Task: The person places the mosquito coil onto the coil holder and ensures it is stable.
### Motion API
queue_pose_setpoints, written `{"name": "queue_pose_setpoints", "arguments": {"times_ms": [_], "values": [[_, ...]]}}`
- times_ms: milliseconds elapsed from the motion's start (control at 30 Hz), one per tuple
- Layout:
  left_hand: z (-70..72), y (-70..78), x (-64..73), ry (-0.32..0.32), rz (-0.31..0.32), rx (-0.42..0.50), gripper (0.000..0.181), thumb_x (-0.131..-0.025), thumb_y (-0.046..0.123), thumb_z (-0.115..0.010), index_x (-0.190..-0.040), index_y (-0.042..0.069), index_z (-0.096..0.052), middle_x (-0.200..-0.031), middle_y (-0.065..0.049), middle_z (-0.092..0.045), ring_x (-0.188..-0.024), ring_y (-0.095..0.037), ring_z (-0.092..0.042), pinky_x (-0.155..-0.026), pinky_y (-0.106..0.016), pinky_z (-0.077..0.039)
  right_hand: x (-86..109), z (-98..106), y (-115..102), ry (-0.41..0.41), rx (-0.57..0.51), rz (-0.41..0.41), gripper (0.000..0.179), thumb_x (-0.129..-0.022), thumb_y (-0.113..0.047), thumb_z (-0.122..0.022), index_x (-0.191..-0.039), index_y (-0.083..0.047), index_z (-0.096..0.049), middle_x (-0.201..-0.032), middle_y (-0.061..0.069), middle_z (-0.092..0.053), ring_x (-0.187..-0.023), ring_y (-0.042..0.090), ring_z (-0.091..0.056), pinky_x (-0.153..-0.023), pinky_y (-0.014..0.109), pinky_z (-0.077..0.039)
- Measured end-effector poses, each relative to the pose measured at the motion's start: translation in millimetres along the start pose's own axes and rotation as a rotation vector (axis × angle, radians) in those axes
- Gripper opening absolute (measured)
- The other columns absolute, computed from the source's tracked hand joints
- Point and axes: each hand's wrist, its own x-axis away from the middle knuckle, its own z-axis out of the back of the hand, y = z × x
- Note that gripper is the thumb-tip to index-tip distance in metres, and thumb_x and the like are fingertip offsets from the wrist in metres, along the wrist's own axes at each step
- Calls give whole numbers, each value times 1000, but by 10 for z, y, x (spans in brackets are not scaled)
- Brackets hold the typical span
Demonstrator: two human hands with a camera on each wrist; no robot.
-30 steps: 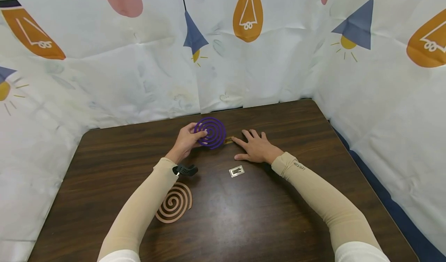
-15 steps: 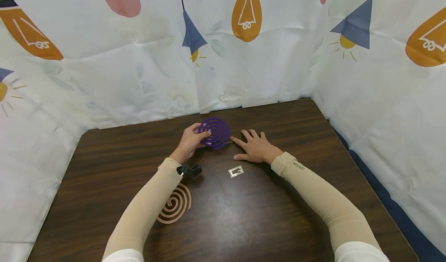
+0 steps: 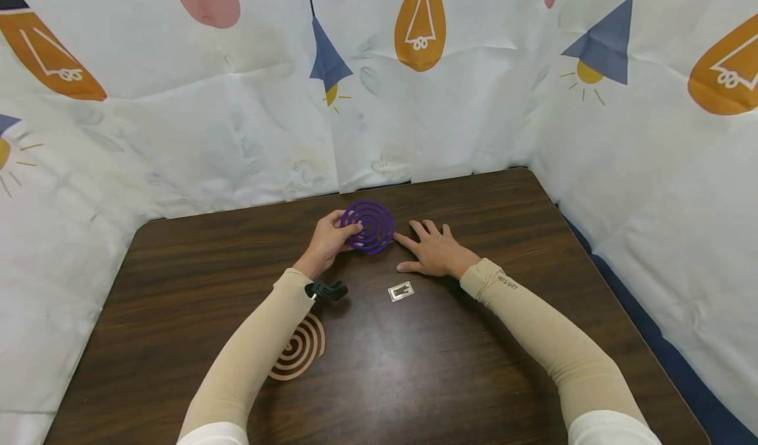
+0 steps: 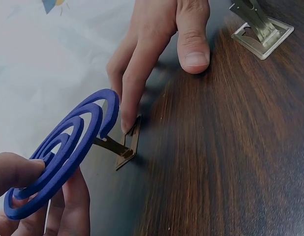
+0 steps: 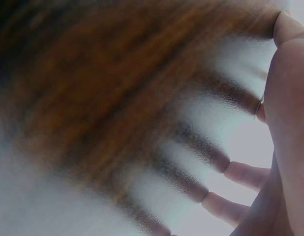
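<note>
My left hand [image 3: 324,237] pinches a purple spiral mosquito coil [image 4: 93,127] between thumb and fingers, tilted above the table. In the left wrist view, the coil's outer end is right at the raised prong of a small brass-coloured coil stand [image 4: 125,160]. That stand lies on the table, mostly hidden behind the coil in the head view. My right hand [image 3: 438,253] lies palm down with fingers spread, its index fingertip on the edge of the stand's base. Close below the right thumb is a second, silvery coil stand [image 3: 401,291], its prong raised.
A tan mosquito coil [image 3: 316,336] lies on the brown wooden table [image 3: 462,366], partly under my left forearm in the head view. White patterned cloth [image 3: 266,122] hangs behind the table's back edge and along its sides.
My left hand has carried the purple coil a little to the right, and it now covers the brass stand in the head view. The right hand has stayed in place.
</note>
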Motion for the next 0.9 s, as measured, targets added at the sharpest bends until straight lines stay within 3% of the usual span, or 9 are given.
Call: {"name": "queue_pose_setpoints", "arguments": {"times_ms": [233, 900], "values": [[-47, -39, -28, -3, 2, 16, 35, -95, 1, -70, -128, 1, -57, -97, -1, -74, -69, -9, -75, -65, -26, -64, -17, -12, 2, -10, 5, -11, 82, -98, -78, -36, -166, -35, -18, -173, 17, -17, -158, 44, -21, -118, 74, -30], [-139, -84, -68, -11, 14, -8, 38, -95, 3, -71, -131, 0, -57, -90, 5, -73, -69, -8, -75, -65, -25, -64, -22, -11, 7, -17, 16, -14, 83, -98, -79, -35, -166, -33, -23, -173, 16, -18, -158, 43, -21, -120, 74, -29]]}}
